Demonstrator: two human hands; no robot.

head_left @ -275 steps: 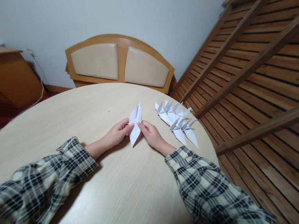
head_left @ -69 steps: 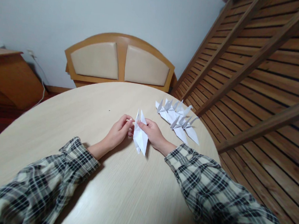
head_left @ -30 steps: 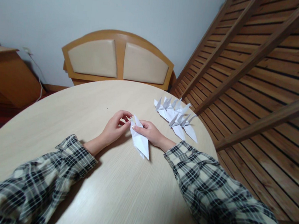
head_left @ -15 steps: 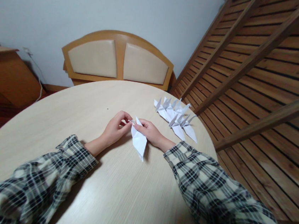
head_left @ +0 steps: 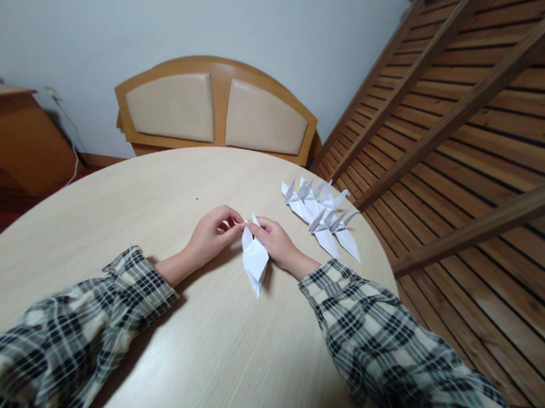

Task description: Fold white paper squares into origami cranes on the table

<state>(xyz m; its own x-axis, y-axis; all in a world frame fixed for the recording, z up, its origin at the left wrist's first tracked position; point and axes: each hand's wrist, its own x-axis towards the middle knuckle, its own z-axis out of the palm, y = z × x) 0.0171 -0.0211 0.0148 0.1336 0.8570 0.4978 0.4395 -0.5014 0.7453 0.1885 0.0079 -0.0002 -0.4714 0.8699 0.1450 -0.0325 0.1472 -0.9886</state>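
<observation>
A white, partly folded paper piece (head_left: pixel 255 260) stands between my hands on the round light-wood table (head_left: pixel 164 218), its long point hanging down toward me. My left hand (head_left: pixel 211 236) pinches a thin tip at the paper's top with thumb and forefinger. My right hand (head_left: pixel 272 241) grips the paper's upper right side, fingers closed on it. Both forearms in plaid sleeves rest on the table.
Several finished white paper cranes (head_left: pixel 322 216) lie in a cluster at the table's right edge. A wooden chair with beige padded back (head_left: pixel 217 110) stands behind the table. A slatted wooden wall (head_left: pixel 477 154) runs along the right, a wooden cabinet (head_left: pixel 11 137) at left.
The paper has been lifted from lying flat and turned so its long point hangs toward me. My left fingers have closed onto a thin tip at the top.
</observation>
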